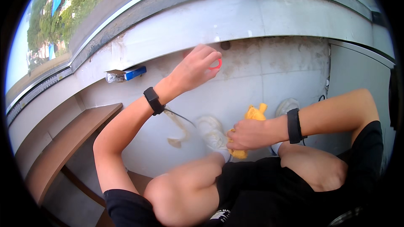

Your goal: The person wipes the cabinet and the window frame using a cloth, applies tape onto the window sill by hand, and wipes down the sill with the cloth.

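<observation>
Raised below the edge of the windowsill [189,34], my left hand [197,66] has its fingers curled around a red ring-shaped piece [216,64]. The rest of that piece is hidden by the hand, so I cannot tell what it belongs to. Lower and to the right, between my knees, my right hand [247,134] grips a bunched yellow fabric item [255,113], which looks like a knitted work glove. One finger-like part sticks up beyond the hand, and another part hangs below it. Black straps circle both wrists.
An opened blue cardboard box [135,73] with clear plastic at its end lies under the sill at left. A brown wooden shelf [75,142] runs along the left. A grey panel [356,72] stands at right. White shoes [213,132] and a beige mark or strip [176,140] are on the floor.
</observation>
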The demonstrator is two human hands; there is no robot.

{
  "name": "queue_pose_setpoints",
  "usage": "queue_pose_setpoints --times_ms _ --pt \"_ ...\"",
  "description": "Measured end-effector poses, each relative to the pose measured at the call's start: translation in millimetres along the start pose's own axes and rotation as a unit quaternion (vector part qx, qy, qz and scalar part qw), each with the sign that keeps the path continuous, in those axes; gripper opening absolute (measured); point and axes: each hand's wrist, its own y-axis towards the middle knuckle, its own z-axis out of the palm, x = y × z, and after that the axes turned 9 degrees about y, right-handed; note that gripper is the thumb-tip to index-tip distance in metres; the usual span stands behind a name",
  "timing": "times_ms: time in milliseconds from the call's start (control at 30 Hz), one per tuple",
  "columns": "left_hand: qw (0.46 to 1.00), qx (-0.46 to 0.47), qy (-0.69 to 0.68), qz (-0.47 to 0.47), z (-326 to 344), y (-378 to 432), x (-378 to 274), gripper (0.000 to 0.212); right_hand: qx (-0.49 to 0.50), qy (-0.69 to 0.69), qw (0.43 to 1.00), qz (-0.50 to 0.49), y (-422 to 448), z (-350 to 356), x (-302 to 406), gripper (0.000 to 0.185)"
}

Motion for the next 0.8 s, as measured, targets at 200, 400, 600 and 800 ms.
queue_pose_setpoints --times_ms 200,400,600,800 --pt "0.970 -0.167 0.147 -0.097 -34.5 41.6 78.8 0.029 0.017 -0.004 1.000 -0.011 7.3 2.4 6.6 0.021" --pt "0.989 -0.131 0.051 -0.055 5.7 33.4 35.6 0.025 0.018 0.033 0.999 0.006 4.0 2.9 0.0 0.021" --pt "0.988 -0.145 0.043 -0.028 -3.8 42.2 26.0 0.026 0.023 0.038 0.999 0.006 2.2 6.0 0.2 0.022" --pt "0.963 -0.206 0.160 -0.069 -20.7 46.8 84.9 0.026 0.050 0.022 0.999 -0.002 12.7 2.2 3.1 0.023"
